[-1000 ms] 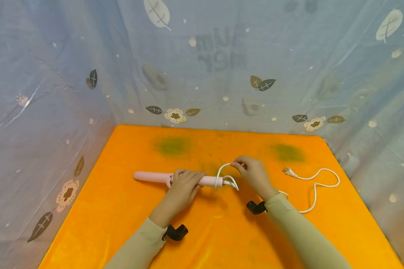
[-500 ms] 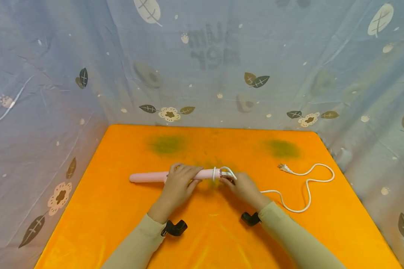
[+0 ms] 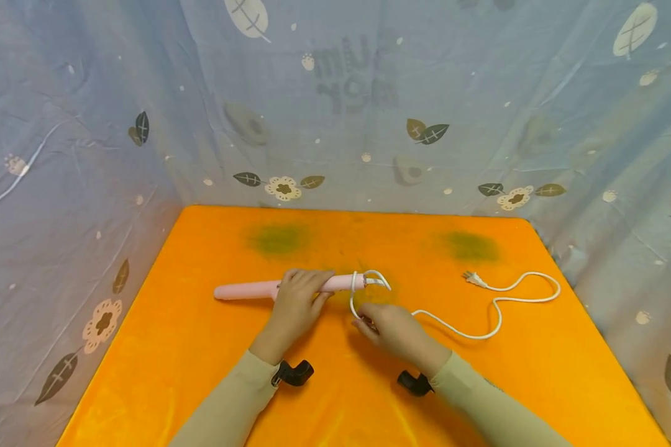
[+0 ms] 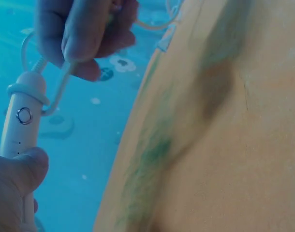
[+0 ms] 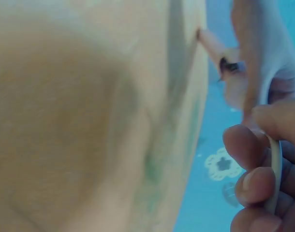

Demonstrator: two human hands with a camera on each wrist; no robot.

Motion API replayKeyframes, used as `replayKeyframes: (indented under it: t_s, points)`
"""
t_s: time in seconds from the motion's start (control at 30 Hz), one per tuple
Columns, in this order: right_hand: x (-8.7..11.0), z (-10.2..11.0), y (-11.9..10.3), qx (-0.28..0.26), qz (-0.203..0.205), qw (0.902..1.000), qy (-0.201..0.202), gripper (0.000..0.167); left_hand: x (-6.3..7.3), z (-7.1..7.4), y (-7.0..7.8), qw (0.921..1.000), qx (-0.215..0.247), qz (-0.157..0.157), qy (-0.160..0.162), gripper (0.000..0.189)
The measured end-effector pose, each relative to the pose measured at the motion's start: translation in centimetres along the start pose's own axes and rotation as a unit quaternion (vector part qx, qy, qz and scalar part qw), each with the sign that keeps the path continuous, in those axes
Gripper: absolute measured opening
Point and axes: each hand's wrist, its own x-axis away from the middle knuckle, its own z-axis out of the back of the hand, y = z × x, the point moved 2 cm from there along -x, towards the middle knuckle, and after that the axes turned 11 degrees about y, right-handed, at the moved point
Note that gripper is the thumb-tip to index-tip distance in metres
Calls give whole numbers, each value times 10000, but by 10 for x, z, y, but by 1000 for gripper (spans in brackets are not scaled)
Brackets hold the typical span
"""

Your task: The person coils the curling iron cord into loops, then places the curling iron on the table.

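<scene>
A pink curling iron [image 3: 246, 290] is held roughly level over the orange table, its barrel to the left. My left hand [image 3: 297, 299] grips the handle, covering its middle; in the left wrist view the thumb [image 4: 34, 166] lies below a round button [image 4: 24, 116]. The white cord [image 3: 483, 336] leaves the handle's right end, bends back and loops once around the handle near that end. In front of it, my right hand [image 3: 399, 332] pinches the cord; the right wrist view has the cord [image 5: 275, 169] between thumb and curled fingers.
The cord's free length snakes over the table [image 3: 313, 397] to a two-pin plug [image 3: 474, 279] at right. A patterned curtain [image 3: 341, 112] stands behind and at both sides. Black wrist mounts [image 3: 295, 374] sit under both cuffs.
My right hand has carried the cord from behind the handle around its end to the near side, forming a loop. The cord on the table has shifted. My left hand keeps its grip.
</scene>
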Motion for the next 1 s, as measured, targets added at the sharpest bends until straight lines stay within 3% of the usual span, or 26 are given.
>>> replayKeyframes:
  t_s: [0.2,0.4,0.7,0.83,1.0]
  points:
    - [-3,14,-10,235,486,9985,98,9,1,-4,-3,9998,-80,46,-153,41]
    - [-10,24,-14,514,907,9932,515,9,8,-7,-1,9992,-157,-31,-360,40]
    - [-29,37,-19,939,1340,9845,633,9,15,-7,5,9991,-121,-155,-371,33]
    - [-38,49,-14,722,1184,9886,593,6,15,-5,8,9991,-3,-79,-421,35]
    - [-46,58,-1,180,463,9972,554,8,16,-5,11,9978,124,-121,-637,36]
